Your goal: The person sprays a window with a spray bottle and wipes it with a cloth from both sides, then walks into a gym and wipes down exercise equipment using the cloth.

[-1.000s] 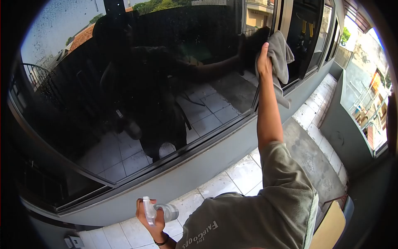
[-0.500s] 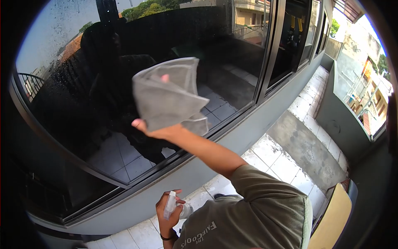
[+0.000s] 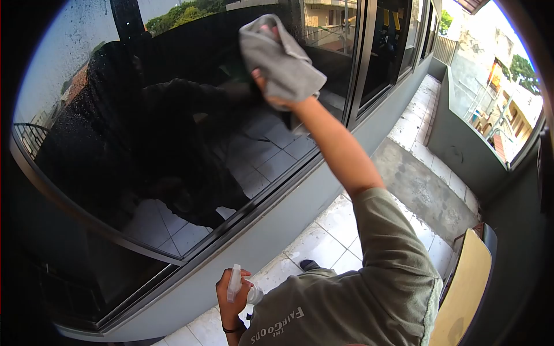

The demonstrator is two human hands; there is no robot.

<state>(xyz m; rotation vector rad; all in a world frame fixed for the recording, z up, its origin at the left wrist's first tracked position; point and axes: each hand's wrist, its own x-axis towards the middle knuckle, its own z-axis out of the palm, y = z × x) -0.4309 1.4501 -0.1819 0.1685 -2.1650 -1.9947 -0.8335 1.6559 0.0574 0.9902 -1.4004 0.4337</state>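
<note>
My right hand is stretched up against the dark window pane. A grey cloth lies under and over its fingers, partly covering them, and a loose corner hangs below the wrist. Down near my shirt, my left hand is wrapped round a spray bottle with a white trigger head and a clear body. Water drops dot the upper left of the glass, which mirrors my body, floor tiles and trees.
A black window frame runs along the right of the pane, above a grey ledge. White floor tiles lie below. A chair with a pale wooden panel stands at the lower right, and a low grey wall is beyond.
My right hand has swept the cloth up and to the right across the glass, and the cloth is now more bunched. My left hand still holds the spray bottle in nearly the same place.
</note>
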